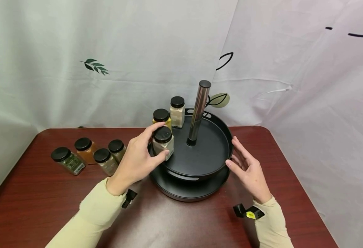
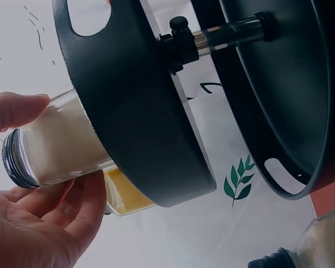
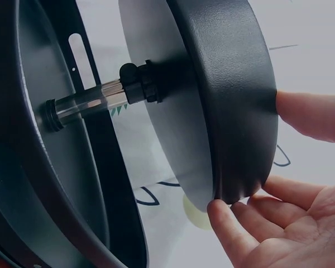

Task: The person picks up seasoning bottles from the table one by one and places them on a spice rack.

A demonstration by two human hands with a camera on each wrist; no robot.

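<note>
My left hand grips a glass spice jar of pale powder with a black lid, thumb on one side and fingers on the other. That jar is at the left rim of the upper tray of a black two-tier round rack; in the left wrist view the tray wall hides its base. Behind it are a yellow spice jar and a cream-coloured one, upright along the tray's left edge. With thumb and fingertips, my right hand touches the tray's right rim and outer wall, its fingers loosely bent.
Several spice jars are on the brown table at left: a green herb jar, an orange one and two pale ones. A metal post rises from the upper tray. The lower tray sits beneath. A white curtain hangs behind.
</note>
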